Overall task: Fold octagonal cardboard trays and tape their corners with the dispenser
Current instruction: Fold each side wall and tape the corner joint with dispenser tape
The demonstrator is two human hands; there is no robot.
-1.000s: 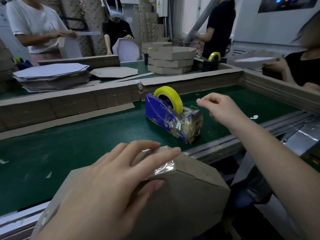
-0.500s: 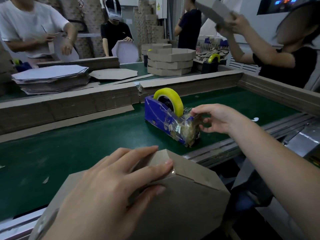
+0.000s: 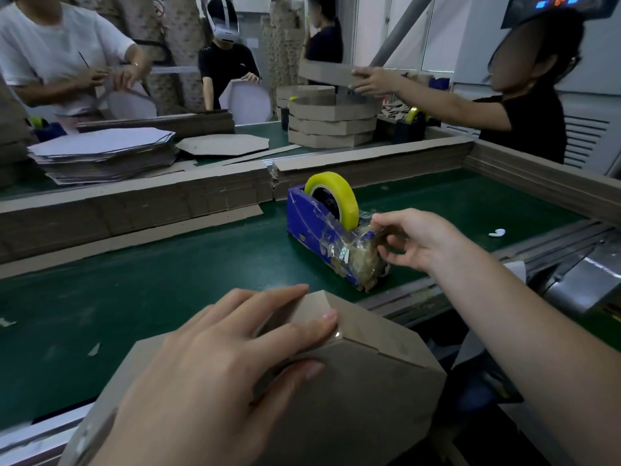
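Note:
A folded brown octagonal cardboard tray [image 3: 363, 381] stands tilted at the near edge of the green belt. My left hand [image 3: 215, 361] lies over its upper folded corner, fingers pressing the flaps together, where a strip of clear tape shines. On the belt beyond stands a blue tape dispenser [image 3: 322, 230] with a yellow-rimmed tape roll [image 3: 336, 196]. My right hand [image 3: 413, 240] is at the dispenser's cutter end, thumb and forefinger pinching the clear tape end [image 3: 371, 227].
Stacks of flat cardboard strips wall the green belt [image 3: 168, 270] at the back and right. Behind them lie a pile of flat octagonal blanks [image 3: 104, 153] and a stack of finished trays [image 3: 332, 119]. Several other people work around the table; one at the right holds a tray over that stack.
My right hand came down from above the belt to the dispenser's cutter and now pinches the tape end. My left hand has stayed on the tray corner.

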